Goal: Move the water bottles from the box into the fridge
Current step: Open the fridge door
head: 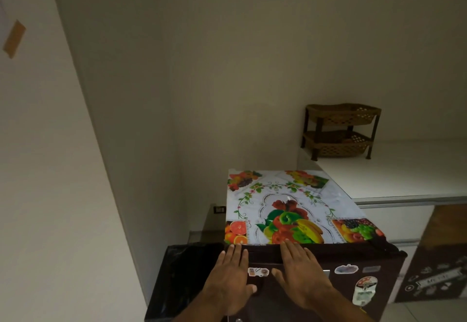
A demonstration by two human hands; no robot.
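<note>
Head view, 6 o'clock: your left hand (231, 275) and right hand (300, 271) lie flat, empty, on dark-brown fridge door (273, 306); probably stiff, so grip its edge.

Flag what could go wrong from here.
The left hand and right hand lie flat on the fridge front with no grip, so they may slip opening it. The cover drapes over its top edge and could snag or slide. The bin stands close beside it; a swinging door might hit it.

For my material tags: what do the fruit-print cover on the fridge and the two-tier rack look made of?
Fruit-print cover: likely glossy plastic sheet, judging by its sheen. Two-tier rack: probably matte brown moulded plastic imitating wicker, given its regular lattice holes.
</note>
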